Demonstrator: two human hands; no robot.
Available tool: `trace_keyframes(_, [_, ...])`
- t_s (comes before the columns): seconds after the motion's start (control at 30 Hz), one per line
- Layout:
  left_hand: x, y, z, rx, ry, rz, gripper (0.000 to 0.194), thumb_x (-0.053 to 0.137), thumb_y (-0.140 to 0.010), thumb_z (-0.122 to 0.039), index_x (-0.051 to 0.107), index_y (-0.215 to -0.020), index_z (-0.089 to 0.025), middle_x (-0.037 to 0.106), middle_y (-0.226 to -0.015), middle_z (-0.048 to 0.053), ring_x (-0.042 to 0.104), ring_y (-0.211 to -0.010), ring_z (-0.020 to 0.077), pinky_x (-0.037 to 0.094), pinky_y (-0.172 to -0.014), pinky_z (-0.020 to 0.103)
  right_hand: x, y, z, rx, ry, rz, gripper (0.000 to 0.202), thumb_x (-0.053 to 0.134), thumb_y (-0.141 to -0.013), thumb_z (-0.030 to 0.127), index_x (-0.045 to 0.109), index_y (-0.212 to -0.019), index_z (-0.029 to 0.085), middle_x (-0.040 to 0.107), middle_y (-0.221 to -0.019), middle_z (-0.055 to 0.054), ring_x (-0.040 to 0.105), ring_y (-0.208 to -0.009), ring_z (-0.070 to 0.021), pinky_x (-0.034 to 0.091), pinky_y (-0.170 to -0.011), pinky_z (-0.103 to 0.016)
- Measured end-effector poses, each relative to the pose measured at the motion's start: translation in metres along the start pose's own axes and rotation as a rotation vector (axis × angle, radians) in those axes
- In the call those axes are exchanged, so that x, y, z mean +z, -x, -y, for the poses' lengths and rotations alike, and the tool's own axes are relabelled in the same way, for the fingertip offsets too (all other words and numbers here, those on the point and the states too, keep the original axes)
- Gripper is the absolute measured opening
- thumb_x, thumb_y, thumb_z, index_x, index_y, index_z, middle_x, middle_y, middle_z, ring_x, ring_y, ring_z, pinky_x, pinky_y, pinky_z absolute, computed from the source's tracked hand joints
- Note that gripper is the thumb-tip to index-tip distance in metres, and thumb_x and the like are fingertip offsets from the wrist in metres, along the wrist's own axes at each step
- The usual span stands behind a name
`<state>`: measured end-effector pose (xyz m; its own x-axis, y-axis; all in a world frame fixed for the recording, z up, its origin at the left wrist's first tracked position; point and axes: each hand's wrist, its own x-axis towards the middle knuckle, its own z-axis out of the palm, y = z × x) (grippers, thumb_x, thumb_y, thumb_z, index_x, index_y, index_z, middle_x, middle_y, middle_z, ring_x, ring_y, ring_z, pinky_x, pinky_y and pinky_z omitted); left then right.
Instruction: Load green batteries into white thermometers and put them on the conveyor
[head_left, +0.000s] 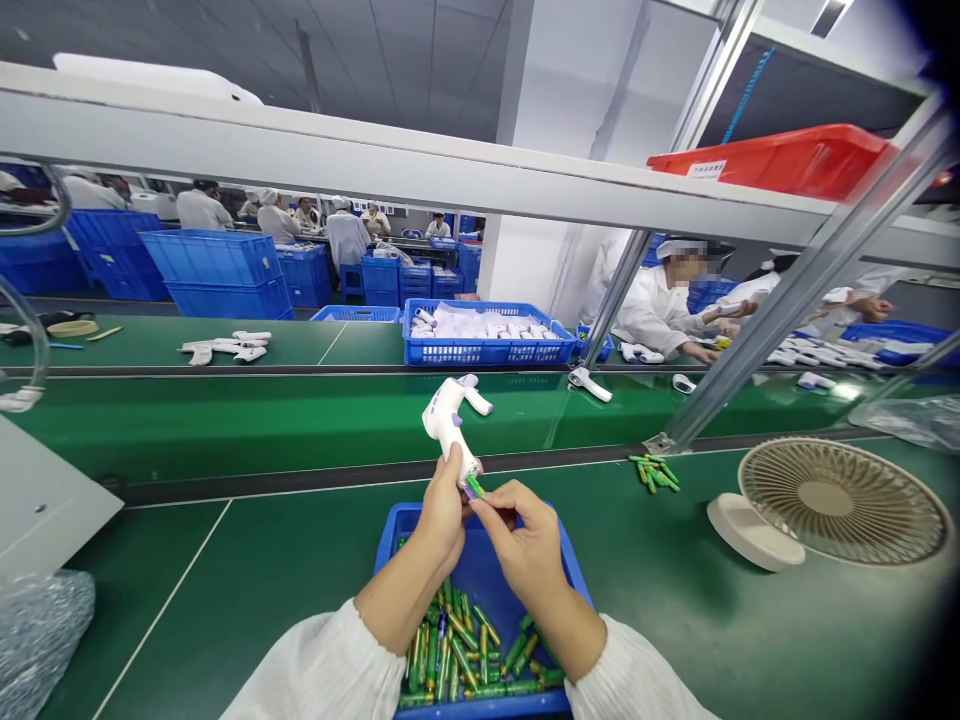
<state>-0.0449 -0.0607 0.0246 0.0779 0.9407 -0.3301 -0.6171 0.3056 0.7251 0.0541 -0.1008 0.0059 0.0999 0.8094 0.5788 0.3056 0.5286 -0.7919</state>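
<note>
In the middle of the head view, my left hand (441,515) is closed around the handle of a white and purple handheld infrared thermometer (448,418), its head tilted up and away from me. A green battery (475,487) sits partly in the open end of the handle. The thumb and fingers of my right hand (525,540) pinch this battery. Below both hands stands a blue tray (480,560) holding many loose green and gold batteries (457,650). Just behind the held thermometer, another white thermometer (475,396) lies on the green conveyor belt.
A beige fan (832,500) stands at right, near a small pile of batteries (654,472). A blue basket (487,350) of white parts stands beyond the belt (187,420). A metal post (795,280) rises at right; a shelf beam (375,165) crosses above. Co-workers sit farther back.
</note>
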Motion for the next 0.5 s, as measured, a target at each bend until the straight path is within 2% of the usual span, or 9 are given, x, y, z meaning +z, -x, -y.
trace_keyframes(0.17, [-0.0013, -0.0048, -0.0001, 0.092, -0.002, 0.030, 0.055, 0.079, -0.060, -0.059, 0.052, -0.084, -0.017, 0.048, -0.063, -0.004, 0.032, -0.042, 0.0036, 0.013, -0.040, 0.019, -0.0016, -0.0080, 0.0002, 0.322, -0.212, -0.040, 0.024, 0.072, -0.077, 0.037, 0.061, -0.068, 0.018, 0.065, -0.064, -0.001, 0.058, -0.057, -0.0139, 0.048, -0.055, -0.026])
trace_keyframes(0.23, [-0.0022, -0.0058, 0.0006, 0.092, -0.012, 0.059, 0.055, 0.080, -0.060, -0.057, 0.051, -0.084, -0.017, 0.046, -0.061, -0.005, 0.031, -0.041, 0.0032, 0.011, -0.039, 0.018, -0.0031, -0.0103, -0.0014, 0.376, -0.279, -0.033, 0.026, 0.075, -0.074, 0.039, 0.060, -0.068, 0.018, 0.067, -0.065, -0.001, 0.059, -0.058, -0.0145, 0.050, -0.056, -0.028])
trace_keyframes(0.3, [-0.0027, -0.0058, 0.0013, 0.038, 0.004, 0.089, 0.051, 0.079, -0.062, -0.054, 0.049, -0.080, -0.017, 0.041, -0.055, -0.007, 0.029, -0.039, 0.0031, 0.010, -0.038, 0.018, -0.0040, -0.0103, -0.0027, 0.343, -0.274, -0.057, 0.025, 0.075, -0.074, 0.038, 0.061, -0.070, 0.018, 0.067, -0.068, -0.001, 0.061, -0.061, -0.0152, 0.050, -0.059, -0.029])
trace_keyframes(0.4, [-0.0023, -0.0045, 0.0011, -0.015, 0.024, 0.114, 0.046, 0.078, -0.066, -0.051, 0.046, -0.073, -0.018, 0.039, -0.050, -0.007, 0.025, -0.036, 0.0030, 0.011, -0.035, 0.018, -0.0042, -0.0071, -0.0028, 0.215, -0.177, -0.129, 0.020, 0.074, -0.076, 0.034, 0.063, -0.071, 0.019, 0.065, -0.069, -0.001, 0.060, -0.064, -0.0148, 0.049, -0.060, -0.028])
trace_keyframes(0.5, [-0.0012, -0.0032, -0.0007, -0.043, 0.018, 0.083, 0.044, 0.074, -0.070, -0.051, 0.048, -0.067, -0.016, 0.042, -0.049, -0.004, 0.027, -0.035, 0.0029, 0.014, -0.034, 0.018, -0.0046, -0.0039, -0.0014, 0.122, -0.084, -0.081, 0.016, 0.073, -0.079, 0.030, 0.064, -0.070, 0.019, 0.065, -0.069, 0.000, 0.059, -0.063, -0.0141, 0.047, -0.059, -0.027])
